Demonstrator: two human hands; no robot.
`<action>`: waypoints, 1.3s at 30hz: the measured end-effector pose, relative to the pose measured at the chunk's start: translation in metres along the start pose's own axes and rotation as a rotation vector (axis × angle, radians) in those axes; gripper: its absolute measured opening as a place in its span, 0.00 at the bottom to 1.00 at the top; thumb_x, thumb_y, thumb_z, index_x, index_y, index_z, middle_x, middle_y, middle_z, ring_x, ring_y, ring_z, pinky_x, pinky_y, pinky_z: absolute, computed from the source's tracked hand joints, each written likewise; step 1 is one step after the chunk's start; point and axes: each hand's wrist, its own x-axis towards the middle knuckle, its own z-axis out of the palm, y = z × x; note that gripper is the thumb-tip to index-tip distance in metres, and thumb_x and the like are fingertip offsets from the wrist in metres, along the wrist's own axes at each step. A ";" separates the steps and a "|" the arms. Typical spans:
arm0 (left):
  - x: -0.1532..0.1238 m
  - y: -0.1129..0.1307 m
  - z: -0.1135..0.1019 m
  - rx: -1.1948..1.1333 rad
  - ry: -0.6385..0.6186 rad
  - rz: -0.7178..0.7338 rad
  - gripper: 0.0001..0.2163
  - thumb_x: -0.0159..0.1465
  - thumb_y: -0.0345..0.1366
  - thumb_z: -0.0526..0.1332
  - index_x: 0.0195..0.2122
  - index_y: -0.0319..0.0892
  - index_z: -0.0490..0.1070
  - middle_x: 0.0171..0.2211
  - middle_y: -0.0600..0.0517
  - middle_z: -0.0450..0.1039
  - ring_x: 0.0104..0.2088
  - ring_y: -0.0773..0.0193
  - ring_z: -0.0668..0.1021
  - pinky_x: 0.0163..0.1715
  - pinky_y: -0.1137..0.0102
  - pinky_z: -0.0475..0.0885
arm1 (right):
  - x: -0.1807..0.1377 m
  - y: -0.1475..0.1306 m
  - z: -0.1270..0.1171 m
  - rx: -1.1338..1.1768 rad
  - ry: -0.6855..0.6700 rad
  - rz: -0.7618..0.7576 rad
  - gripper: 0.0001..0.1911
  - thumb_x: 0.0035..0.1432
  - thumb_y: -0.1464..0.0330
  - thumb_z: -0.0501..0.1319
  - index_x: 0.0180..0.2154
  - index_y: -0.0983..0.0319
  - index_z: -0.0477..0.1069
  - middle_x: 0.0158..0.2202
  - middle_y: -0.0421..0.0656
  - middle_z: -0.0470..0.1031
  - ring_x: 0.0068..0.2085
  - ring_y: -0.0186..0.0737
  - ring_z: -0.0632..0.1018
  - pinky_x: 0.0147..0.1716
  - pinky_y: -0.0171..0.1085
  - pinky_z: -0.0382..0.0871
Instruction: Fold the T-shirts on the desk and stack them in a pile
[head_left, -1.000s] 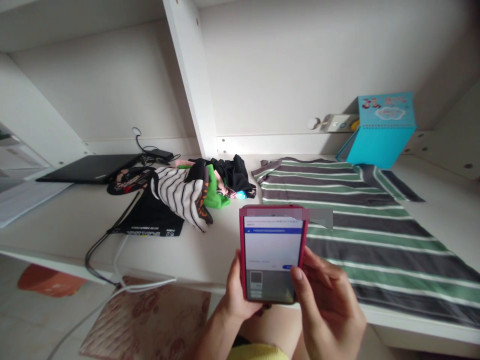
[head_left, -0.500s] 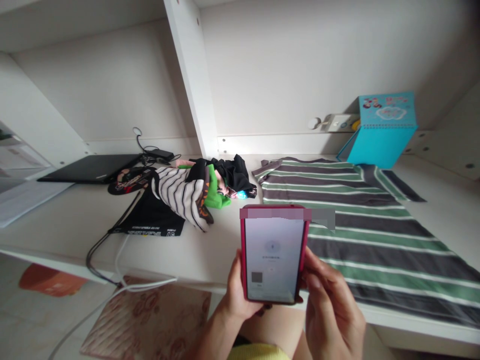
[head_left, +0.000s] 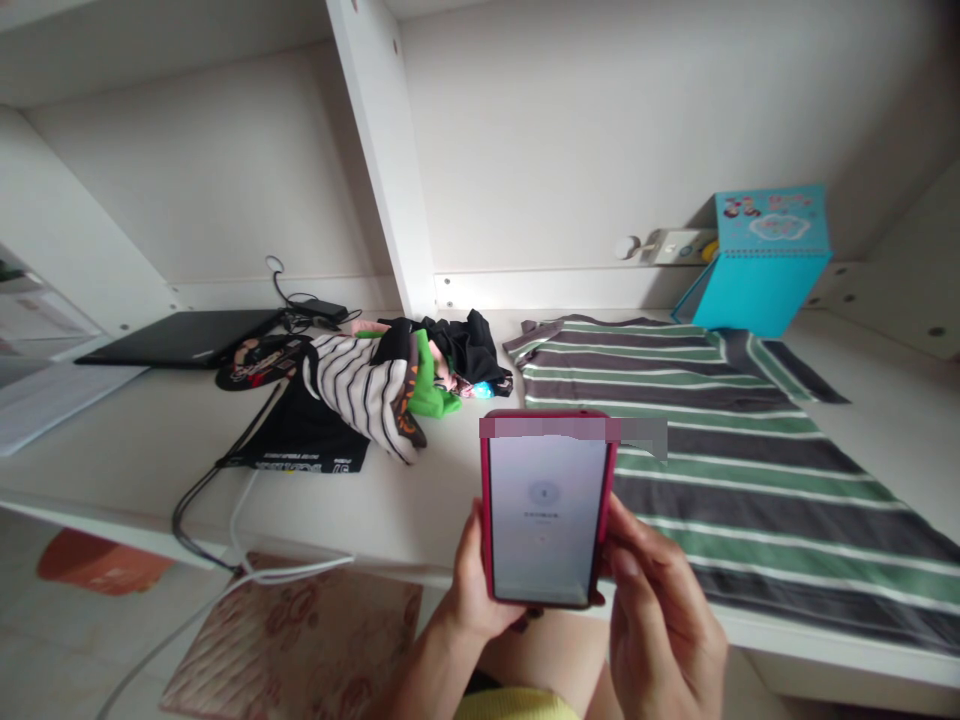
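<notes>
A smartphone [head_left: 550, 520] in a dark pink case is upright in front of me, its pale screen facing me over the desk's front edge. My left hand [head_left: 480, 590] is closed around its lower left side, the thumb along the edge. At the lower right edge, the bent fingers of my right hand [head_left: 664, 610] press against the case; some fingertips are hidden. Beyond the phone, a shirt [head_left: 712, 430] with green, dark grey and white stripes lies spread flat on the desk.
A heap of clothes [head_left: 367, 385] and a black drawstring bag [head_left: 307, 435] lie left of the phone. Behind them sits a black laptop [head_left: 180, 337]. A blue desk calendar [head_left: 761, 285] stands at the back right. White cables [head_left: 292, 572] hang over the desk's front edge.
A small grey square at the lower left of the phone's screen has disappeared. Both hands keep nearly the same hold, and the phone stays in place.
</notes>
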 end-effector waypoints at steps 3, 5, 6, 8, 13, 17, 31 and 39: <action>0.000 -0.001 -0.001 0.009 0.011 -0.006 0.29 0.60 0.58 0.50 0.50 0.41 0.70 0.49 0.42 0.71 0.54 0.45 0.67 0.52 0.50 0.60 | 0.001 0.001 0.001 0.003 0.004 -0.001 0.14 0.59 0.67 0.57 0.48 0.53 0.71 0.47 0.41 0.73 0.42 0.35 0.74 0.36 0.28 0.70; 0.000 -0.001 -0.001 0.014 0.015 -0.006 0.29 0.59 0.58 0.50 0.51 0.40 0.70 0.49 0.42 0.71 0.54 0.45 0.67 0.52 0.50 0.60 | 0.001 0.001 0.002 0.010 0.011 -0.002 0.14 0.59 0.67 0.57 0.47 0.53 0.71 0.47 0.42 0.73 0.43 0.35 0.74 0.36 0.29 0.70; 0.000 -0.001 -0.001 0.015 0.014 -0.004 0.29 0.59 0.58 0.50 0.51 0.40 0.69 0.49 0.42 0.71 0.54 0.45 0.67 0.52 0.50 0.60 | 0.001 0.000 0.002 0.014 0.012 -0.002 0.14 0.59 0.67 0.57 0.47 0.53 0.72 0.47 0.42 0.73 0.43 0.35 0.74 0.36 0.29 0.70; 0.000 -0.001 -0.001 0.013 0.004 0.002 0.29 0.60 0.57 0.50 0.51 0.41 0.69 0.50 0.42 0.71 0.54 0.45 0.67 0.53 0.51 0.60 | 0.001 0.000 0.003 0.019 0.009 0.004 0.14 0.59 0.67 0.57 0.47 0.53 0.71 0.47 0.42 0.73 0.41 0.35 0.75 0.34 0.29 0.70; 0.001 -0.001 0.000 0.025 0.003 0.010 0.28 0.60 0.57 0.50 0.50 0.41 0.70 0.50 0.43 0.71 0.55 0.46 0.67 0.53 0.53 0.60 | -0.001 0.000 0.001 -0.003 0.020 0.009 0.14 0.59 0.66 0.57 0.47 0.54 0.71 0.47 0.42 0.73 0.42 0.36 0.75 0.34 0.30 0.70; 0.000 0.000 0.000 0.049 0.024 0.007 0.30 0.60 0.58 0.50 0.51 0.39 0.70 0.50 0.42 0.70 0.56 0.45 0.65 0.54 0.52 0.59 | -0.002 0.001 0.001 0.001 0.009 0.012 0.14 0.59 0.66 0.57 0.48 0.53 0.71 0.47 0.41 0.73 0.43 0.35 0.74 0.36 0.30 0.70; 0.000 0.000 -0.004 0.050 -0.021 0.016 0.28 0.61 0.57 0.49 0.52 0.42 0.69 0.52 0.43 0.68 0.57 0.45 0.63 0.53 0.51 0.59 | -0.003 0.001 0.000 -0.017 0.002 0.007 0.15 0.60 0.66 0.56 0.49 0.52 0.70 0.46 0.42 0.73 0.42 0.35 0.74 0.36 0.30 0.70; -0.001 0.000 -0.005 -0.006 -0.050 0.023 0.26 0.62 0.55 0.49 0.51 0.43 0.70 0.52 0.45 0.69 0.57 0.46 0.64 0.54 0.51 0.59 | -0.001 -0.003 0.003 0.002 0.006 0.004 0.15 0.60 0.66 0.56 0.48 0.51 0.70 0.45 0.40 0.74 0.40 0.33 0.75 0.33 0.28 0.71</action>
